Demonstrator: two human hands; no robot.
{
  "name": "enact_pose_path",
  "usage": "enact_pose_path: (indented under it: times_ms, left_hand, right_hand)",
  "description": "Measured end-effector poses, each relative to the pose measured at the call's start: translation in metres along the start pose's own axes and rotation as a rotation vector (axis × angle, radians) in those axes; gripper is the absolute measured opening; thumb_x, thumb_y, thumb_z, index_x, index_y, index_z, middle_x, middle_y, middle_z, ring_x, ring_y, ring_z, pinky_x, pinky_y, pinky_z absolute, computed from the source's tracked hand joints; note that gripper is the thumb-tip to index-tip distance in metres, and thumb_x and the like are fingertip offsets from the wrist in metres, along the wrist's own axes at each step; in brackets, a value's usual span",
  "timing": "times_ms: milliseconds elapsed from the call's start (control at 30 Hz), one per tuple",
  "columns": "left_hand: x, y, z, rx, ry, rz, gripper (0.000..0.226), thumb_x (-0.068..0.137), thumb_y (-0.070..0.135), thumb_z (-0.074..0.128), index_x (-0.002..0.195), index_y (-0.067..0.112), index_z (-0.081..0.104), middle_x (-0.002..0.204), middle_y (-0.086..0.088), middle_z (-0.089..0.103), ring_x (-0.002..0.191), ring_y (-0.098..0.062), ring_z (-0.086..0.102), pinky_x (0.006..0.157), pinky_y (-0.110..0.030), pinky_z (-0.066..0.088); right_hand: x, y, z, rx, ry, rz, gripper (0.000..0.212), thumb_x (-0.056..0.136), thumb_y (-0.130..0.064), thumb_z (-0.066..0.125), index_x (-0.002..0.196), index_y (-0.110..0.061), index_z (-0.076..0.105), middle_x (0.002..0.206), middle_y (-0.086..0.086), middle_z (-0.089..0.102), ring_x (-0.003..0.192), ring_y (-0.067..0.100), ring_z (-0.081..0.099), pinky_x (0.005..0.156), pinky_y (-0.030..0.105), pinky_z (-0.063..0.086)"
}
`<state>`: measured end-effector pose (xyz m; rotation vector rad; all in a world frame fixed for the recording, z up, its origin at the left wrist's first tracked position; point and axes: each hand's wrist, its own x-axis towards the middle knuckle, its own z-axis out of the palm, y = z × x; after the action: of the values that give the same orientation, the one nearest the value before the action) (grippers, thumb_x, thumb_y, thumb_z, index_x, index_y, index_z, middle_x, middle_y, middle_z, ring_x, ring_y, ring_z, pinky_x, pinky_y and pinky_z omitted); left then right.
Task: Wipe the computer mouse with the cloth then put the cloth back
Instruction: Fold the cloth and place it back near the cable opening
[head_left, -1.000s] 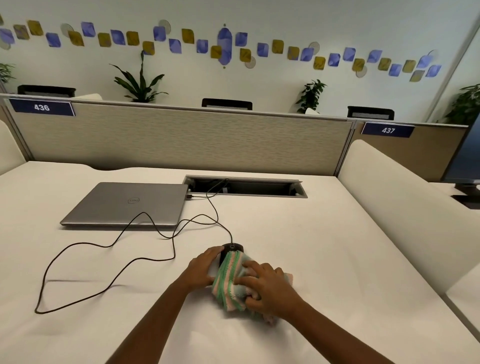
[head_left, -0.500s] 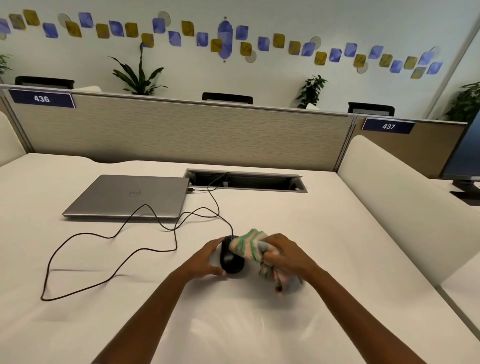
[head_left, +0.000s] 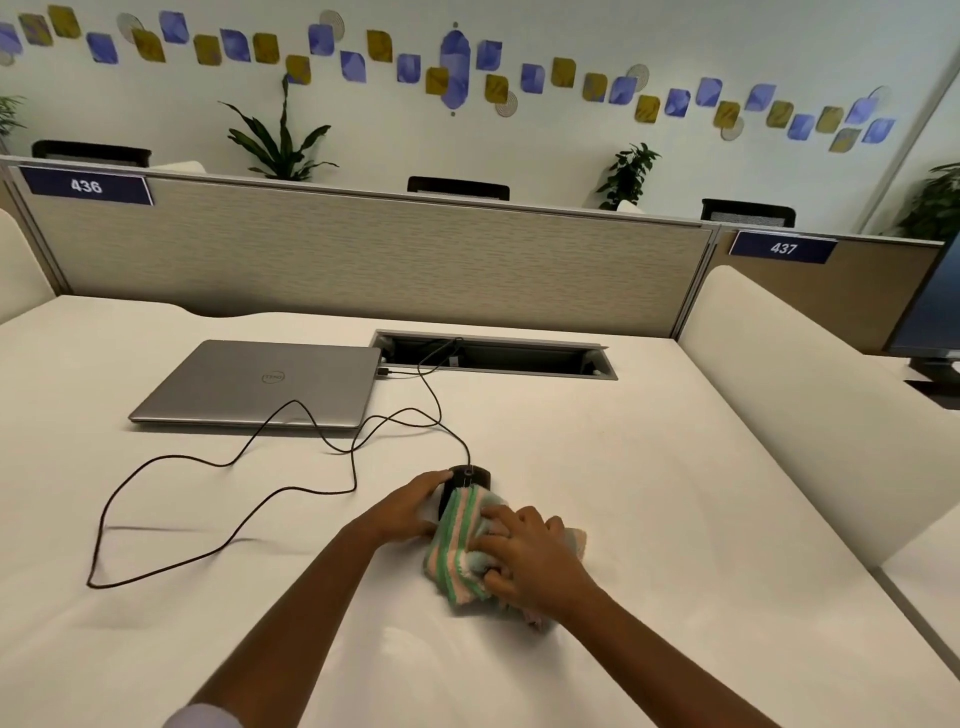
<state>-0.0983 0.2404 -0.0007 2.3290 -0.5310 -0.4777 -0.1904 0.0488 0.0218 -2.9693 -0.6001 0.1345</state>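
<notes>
Right there near the front of the white desk (head_left: 597, 467), the person has both hands on the job. The left hand (head_left: 410, 506) is cupped against the left side of the black mouse (head_left: 467, 477), fingers curled round its edge and steadying it on the desk. The right hand (head_left: 530, 561) is closed on a bunched cloth (head_left: 460, 551) with green, pink and pale stripes, pressing it down over the near part of the mouse, so that only the far end of the mouse shows, poking out past the cloth. The fingers of that hand are sunk into the folds, and a bit of the cloth sticks out on the right, beyond the knuckles.

A black cable (head_left: 218, 499) runs from the far end of the mouse and loops loosely over the desk to the left, with another strand going back towards the closed grey laptop (head_left: 260, 384), which lies well apart from the hands, further back on the left. Just right of the laptop is an open cable slot (head_left: 519, 358) set into the desk. Behind that stands a beige partition (head_left: 363, 260) bearing a blue label reading 436 (head_left: 85, 185), and another reading 437 (head_left: 783, 248) on the next panel.
</notes>
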Motion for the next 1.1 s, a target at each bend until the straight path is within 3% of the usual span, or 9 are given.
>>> enact_pose_path:
  times_ms: [167, 267, 333, 467, 533, 667, 767, 867, 1100]
  left_hand:
    - [0.002, 0.003, -0.003, -0.004, -0.013, -0.018, 0.073, 0.077, -0.02, 0.045, 0.142, 0.003, 0.023, 0.15, -0.016, 0.026, 0.14, -0.025, 0.025, 0.111, -0.022, 0.021]
    - [0.005, 0.009, -0.004, -0.101, 0.119, -0.065, 0.066, 0.075, -0.024, 0.034, 0.136, 0.002, 0.038, 0.143, -0.019, 0.036, 0.134, -0.028, 0.035, 0.106, -0.021, 0.027]
    - [0.006, 0.016, -0.002, -0.173, 0.269, -0.104, 0.059, 0.077, -0.021, 0.034, 0.13, 0.002, 0.047, 0.136, -0.021, 0.044, 0.126, -0.029, 0.043, 0.104, -0.026, 0.034]
    - [0.01, 0.041, 0.01, -0.166, 0.495, -0.288, 0.033, 0.089, 0.012, 0.049, 0.122, 0.007, 0.052, 0.126, -0.02, 0.049, 0.112, -0.031, 0.053, 0.094, -0.034, 0.042]
    - [0.012, 0.053, 0.02, -0.076, 0.442, -0.388, 0.054, 0.086, 0.038, 0.058, 0.129, 0.009, 0.044, 0.13, -0.018, 0.043, 0.121, -0.034, 0.045, 0.097, -0.04, 0.041]
    - [0.013, 0.069, 0.04, 0.091, 0.357, -0.461, 0.082, 0.073, 0.05, 0.068, 0.133, 0.008, 0.032, 0.134, -0.017, 0.036, 0.126, -0.034, 0.038, 0.098, -0.04, 0.041]
    - [0.016, 0.071, 0.041, 0.119, 0.352, -0.489, 0.077, 0.072, 0.038, 0.071, 0.13, 0.007, 0.031, 0.132, -0.018, 0.036, 0.122, -0.033, 0.04, 0.095, -0.038, 0.042]
    - [0.018, 0.07, 0.03, 0.07, 0.353, -0.494, 0.08, 0.071, 0.036, 0.073, 0.131, 0.005, 0.029, 0.132, -0.021, 0.037, 0.122, -0.036, 0.039, 0.096, -0.039, 0.041]
    - [0.02, 0.07, -0.015, -0.061, 0.458, -0.506, 0.083, 0.072, 0.036, 0.074, 0.133, 0.003, 0.029, 0.134, -0.023, 0.039, 0.125, -0.038, 0.038, 0.1, -0.041, 0.037]
  right_hand:
    - [-0.018, 0.019, -0.014, 0.122, -0.178, 0.075, 0.047, 0.076, -0.048, 0.043, 0.119, -0.034, 0.055, 0.141, -0.008, 0.04, 0.119, 0.023, 0.043, 0.095, 0.038, 0.035]
    - [-0.025, 0.04, -0.028, 0.48, -0.164, 0.198, 0.037, 0.084, -0.038, 0.054, 0.119, -0.024, 0.057, 0.13, 0.001, 0.051, 0.115, 0.018, 0.049, 0.1, 0.034, 0.039]
    - [-0.029, 0.055, -0.036, 0.579, -0.09, 0.259, 0.029, 0.091, -0.026, 0.054, 0.119, -0.018, 0.057, 0.124, 0.005, 0.055, 0.107, 0.013, 0.05, 0.092, 0.024, 0.038]
    - [-0.028, 0.074, -0.048, 0.65, 0.078, 0.366, 0.019, 0.089, -0.029, 0.05, 0.088, -0.023, 0.067, 0.091, 0.004, 0.069, 0.084, 0.021, 0.061, 0.063, 0.011, 0.042]
    - [-0.024, 0.079, -0.05, 0.668, 0.164, 0.434, 0.02, 0.084, -0.035, 0.047, 0.07, -0.033, 0.061, 0.076, -0.002, 0.067, 0.077, 0.022, 0.063, 0.065, 0.018, 0.049]
    - [-0.016, 0.081, -0.039, 0.528, 0.157, 0.588, 0.018, 0.084, -0.041, 0.048, 0.087, -0.03, 0.062, 0.112, 0.008, 0.062, 0.102, 0.033, 0.058, 0.092, 0.045, 0.048]
    - [-0.014, 0.077, -0.023, 0.377, -0.045, 0.657, 0.054, 0.084, -0.058, 0.048, 0.133, -0.035, 0.04, 0.152, 0.005, 0.025, 0.136, 0.035, 0.027, 0.11, 0.054, 0.028]
    - [-0.013, 0.072, -0.004, 0.251, -0.052, 0.63, 0.071, 0.082, -0.068, 0.042, 0.142, -0.04, 0.018, 0.159, -0.002, 0.003, 0.144, 0.033, 0.003, 0.111, 0.062, 0.014]
    - [0.012, 0.076, 0.013, 0.187, 0.066, 0.639, 0.064, 0.084, -0.065, 0.039, 0.141, -0.041, 0.022, 0.157, 0.001, 0.011, 0.141, 0.035, 0.012, 0.109, 0.055, 0.024]
